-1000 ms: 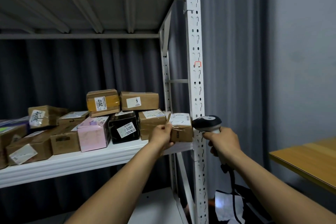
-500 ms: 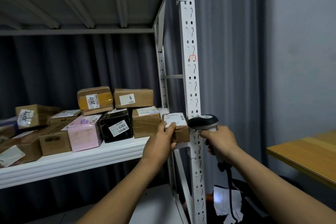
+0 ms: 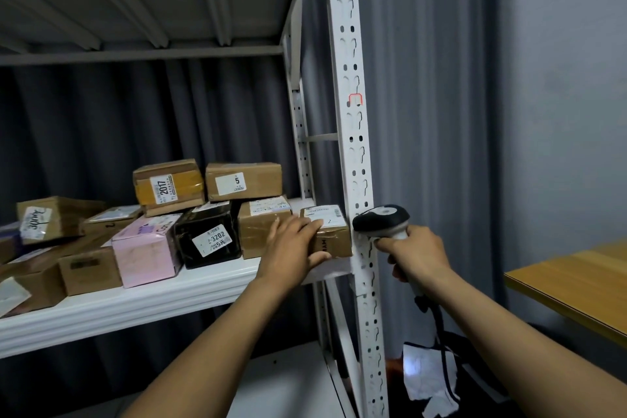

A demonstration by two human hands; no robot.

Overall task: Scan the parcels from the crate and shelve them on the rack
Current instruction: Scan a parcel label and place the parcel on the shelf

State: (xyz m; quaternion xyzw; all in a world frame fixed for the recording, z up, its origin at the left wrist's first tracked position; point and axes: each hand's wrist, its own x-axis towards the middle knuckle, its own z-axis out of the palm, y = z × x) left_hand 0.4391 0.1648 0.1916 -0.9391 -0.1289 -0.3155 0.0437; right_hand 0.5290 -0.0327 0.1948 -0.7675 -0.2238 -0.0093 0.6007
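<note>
At centre frame the left hand (image 3: 291,244) lays nearly straight fingers against one small parcel (image 3: 334,237), which sits at the right end of the rack (image 3: 353,146) shelf (image 3: 135,305). At centre right, the right hand (image 3: 417,254) curls round one scanner (image 3: 381,219). Perhaps ten other parcels (image 3: 207,241) fill the shelf leftward, those at the far left cut off
</note>
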